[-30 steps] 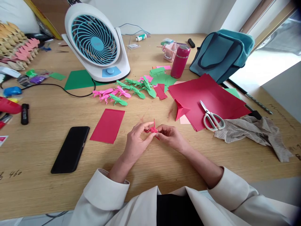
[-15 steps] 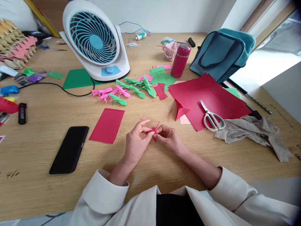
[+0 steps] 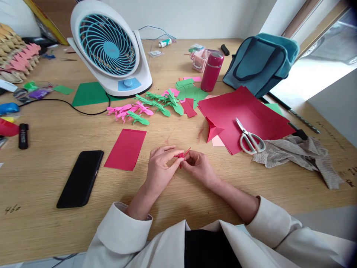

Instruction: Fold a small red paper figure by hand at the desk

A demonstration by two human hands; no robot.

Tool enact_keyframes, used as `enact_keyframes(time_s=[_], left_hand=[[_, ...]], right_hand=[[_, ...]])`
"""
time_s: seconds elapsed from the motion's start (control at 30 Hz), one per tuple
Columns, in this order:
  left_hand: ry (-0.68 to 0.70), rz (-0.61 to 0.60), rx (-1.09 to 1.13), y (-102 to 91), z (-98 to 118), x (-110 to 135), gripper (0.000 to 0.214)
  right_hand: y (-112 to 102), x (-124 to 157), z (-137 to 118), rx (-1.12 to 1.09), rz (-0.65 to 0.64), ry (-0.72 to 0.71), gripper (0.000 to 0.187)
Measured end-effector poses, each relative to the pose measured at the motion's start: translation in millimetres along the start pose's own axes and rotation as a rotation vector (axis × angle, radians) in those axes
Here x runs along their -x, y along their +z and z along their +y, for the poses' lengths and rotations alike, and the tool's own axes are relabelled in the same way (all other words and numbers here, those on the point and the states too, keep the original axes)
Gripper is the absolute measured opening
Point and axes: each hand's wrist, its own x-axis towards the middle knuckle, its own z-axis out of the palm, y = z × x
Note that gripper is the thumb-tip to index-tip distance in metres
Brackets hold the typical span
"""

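A small folded red paper piece (image 3: pixel 182 155) sits between my two hands just above the wooden table (image 3: pixel 55 149). My left hand (image 3: pixel 160 169) pinches its left side with closed fingers. My right hand (image 3: pixel 199 167) pinches its right side, fingers curled. A red paper rectangle (image 3: pixel 126 149) lies flat to the left of my hands. Further back lies a row of finished pink and green folded paper figures (image 3: pixel 145 108).
A black phone (image 3: pixel 80 178) lies at the left front. Scissors (image 3: pixel 249 137) rest on a stack of red sheets (image 3: pixel 245 115), beside a crumpled cloth (image 3: pixel 298 156). Behind stand a white fan (image 3: pixel 108 48), a red bottle (image 3: pixel 211 71) and a teal bag (image 3: pixel 259 63).
The red piece's upright point has tilted down to the right as my fingers turned it. Both hands stay in the same spot.
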Motion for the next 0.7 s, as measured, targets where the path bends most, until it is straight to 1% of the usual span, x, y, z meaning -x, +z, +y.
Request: enact_keyframes(time_s=[0.1, 0.2, 0.33, 0.43, 0.57, 0.7], left_hand=[[-0.025, -0.036, 0.064, 0.4, 1.8, -0.5, 0.020], [-0.157, -0.066, 0.204, 2.2, 4.5, 0.0, 0.013], [-0.328, -0.090, 0.356, 2.6, 4.4, -0.6, 0.008], [-0.417, -0.075, 0.436, 1.6, -0.1, -2.2, 0.011], [-0.522, -0.023, 0.617, 3.0, -8.5, -3.8, 0.022], [-0.611, -0.008, 0.755, 4.9, -10.5, -5.0, 0.030]], right_hand=[[-1.0, 0.9, -1.7, 0.046, 0.003, -0.024, 0.013], [-1.6, 2.0, -4.3, 0.068, -0.006, -0.016, 0.014], [-3.0, 2.4, -6.9, 0.045, -0.062, -0.011, 0.022], [-4.5, 1.8, -7.3, 0.004, -0.107, 0.004, 0.019], [-5.6, 1.5, -7.7, -0.034, -0.113, 0.048, 0.016], [-7.5, 0.9, -8.5, -0.025, -0.129, 0.030, 0.019]])
